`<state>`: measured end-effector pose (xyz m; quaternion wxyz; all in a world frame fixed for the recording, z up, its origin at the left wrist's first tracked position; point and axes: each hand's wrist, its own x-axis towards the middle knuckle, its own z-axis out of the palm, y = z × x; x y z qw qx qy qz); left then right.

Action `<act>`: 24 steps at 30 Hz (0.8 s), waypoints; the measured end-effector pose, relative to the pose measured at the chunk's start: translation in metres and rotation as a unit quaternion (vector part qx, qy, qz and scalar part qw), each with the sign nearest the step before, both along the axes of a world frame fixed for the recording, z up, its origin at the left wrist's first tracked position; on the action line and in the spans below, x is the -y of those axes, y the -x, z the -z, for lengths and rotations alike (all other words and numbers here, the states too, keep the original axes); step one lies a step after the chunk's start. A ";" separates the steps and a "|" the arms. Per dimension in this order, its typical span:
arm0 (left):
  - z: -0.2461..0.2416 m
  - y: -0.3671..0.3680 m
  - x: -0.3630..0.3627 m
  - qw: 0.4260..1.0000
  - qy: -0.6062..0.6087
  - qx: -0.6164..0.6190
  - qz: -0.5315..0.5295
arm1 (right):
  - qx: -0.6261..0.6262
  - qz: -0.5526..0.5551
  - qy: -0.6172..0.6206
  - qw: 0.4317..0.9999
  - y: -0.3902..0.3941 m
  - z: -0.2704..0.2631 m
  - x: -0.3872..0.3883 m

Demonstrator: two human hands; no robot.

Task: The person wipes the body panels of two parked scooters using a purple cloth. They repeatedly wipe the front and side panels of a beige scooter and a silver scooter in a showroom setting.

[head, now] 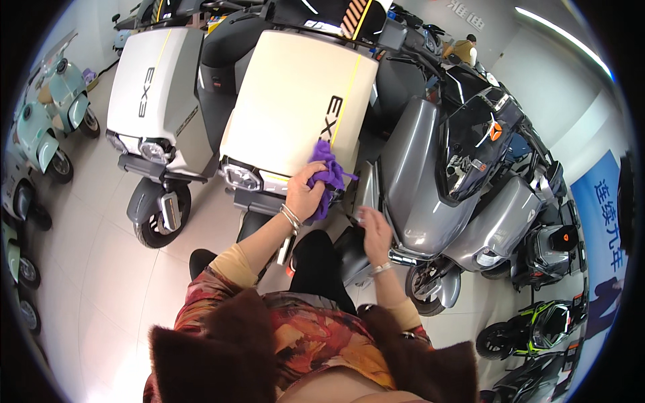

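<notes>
A bunched purple cloth [330, 174] is gripped in my left hand [305, 189]. That hand rests low on the cream front panel [297, 101] of an electric scooter, above its headlight [242, 177], and the cloth covers part of the panel's dark lettering. My right hand [377, 236] hangs to the right of the cloth, with its fingers loosely bent and slightly blurred. I see nothing held in it. Close beside it stands a glossy grey scooter [410, 191].
To the left stands a white scooter [143, 95], its front wheel [164, 216] turned out over the tiled floor [116, 211]. Pale green scooters [43, 146] line the far left. More scooters [544, 327] fill the right side. A person [462, 50] is in the background.
</notes>
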<state>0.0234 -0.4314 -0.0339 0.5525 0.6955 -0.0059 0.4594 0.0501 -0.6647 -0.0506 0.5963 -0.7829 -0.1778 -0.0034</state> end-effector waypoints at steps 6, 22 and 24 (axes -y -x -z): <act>0.007 0.054 0.035 0.816 0.461 -0.100 0.334 | -0.377 -0.179 -0.465 0.781 0.032 0.014 -0.082; 0.118 0.092 0.018 0.828 -0.001 -0.406 0.386 | -0.109 0.251 -0.386 0.881 0.041 -0.035 0.117; 0.146 0.113 -0.003 0.805 0.021 -0.476 0.354 | 0.014 0.365 -0.398 0.841 0.015 -0.055 0.154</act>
